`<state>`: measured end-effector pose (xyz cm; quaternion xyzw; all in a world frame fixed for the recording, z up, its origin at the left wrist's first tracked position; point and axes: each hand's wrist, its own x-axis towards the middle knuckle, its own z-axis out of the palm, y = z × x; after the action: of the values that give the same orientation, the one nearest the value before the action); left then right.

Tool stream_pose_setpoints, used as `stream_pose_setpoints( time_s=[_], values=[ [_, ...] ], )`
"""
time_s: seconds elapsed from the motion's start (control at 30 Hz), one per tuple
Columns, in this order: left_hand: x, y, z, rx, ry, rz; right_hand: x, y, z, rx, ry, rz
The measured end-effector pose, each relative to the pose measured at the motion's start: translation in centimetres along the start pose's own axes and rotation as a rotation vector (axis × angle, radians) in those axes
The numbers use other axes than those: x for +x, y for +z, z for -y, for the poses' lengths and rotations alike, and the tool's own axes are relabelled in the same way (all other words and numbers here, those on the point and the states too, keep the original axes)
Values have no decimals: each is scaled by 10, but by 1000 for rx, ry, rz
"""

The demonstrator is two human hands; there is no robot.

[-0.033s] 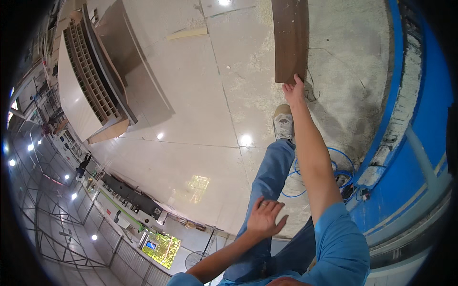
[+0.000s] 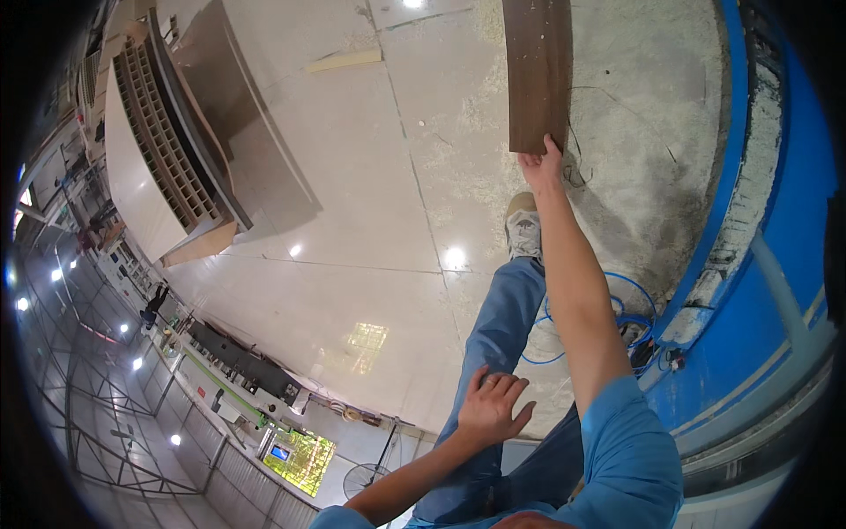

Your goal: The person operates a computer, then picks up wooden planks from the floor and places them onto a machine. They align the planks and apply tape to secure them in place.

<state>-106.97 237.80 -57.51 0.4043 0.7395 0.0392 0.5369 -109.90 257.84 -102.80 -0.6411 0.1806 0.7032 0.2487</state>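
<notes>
A long dark-brown wooden board (image 2: 538,79) runs from the top edge of the view toward me, with pale specks on its face. My right hand (image 2: 540,164) is stretched out and grips its near end, thumb on top and fingers curled beneath. The board's far end lies outside the picture. My left hand (image 2: 493,407) holds nothing. Its fingers are apart, and it is over or on my thigh in blue jeans; whether it touches cannot be told.
A blue hose (image 2: 608,282) lies coiled by my right arm, beside a large blue machine (image 2: 793,220). Sawdust covers the floor near the board. At the left stands a stack of panels (image 2: 145,167) with slatted edges. A pale strip (image 2: 345,61) lies on the floor.
</notes>
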Motion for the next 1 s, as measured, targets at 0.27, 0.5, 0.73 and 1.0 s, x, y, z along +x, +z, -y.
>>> stream_pose_setpoints(
  time_s=[0.27,0.5,0.73,1.0],
  values=[
    [8,-10,4,35,-6,-9,-48,-4,6,124,-8,42],
    [16,3,36,-448,-212,-78,-192,-4,38,223,-87,196],
    [178,-161,4,-908,-72,-519,-382,35,74,-54,-345,308],
    [196,-257,-89,-833,-59,-405,-495,50,26,-153,-458,388]
  ],
)
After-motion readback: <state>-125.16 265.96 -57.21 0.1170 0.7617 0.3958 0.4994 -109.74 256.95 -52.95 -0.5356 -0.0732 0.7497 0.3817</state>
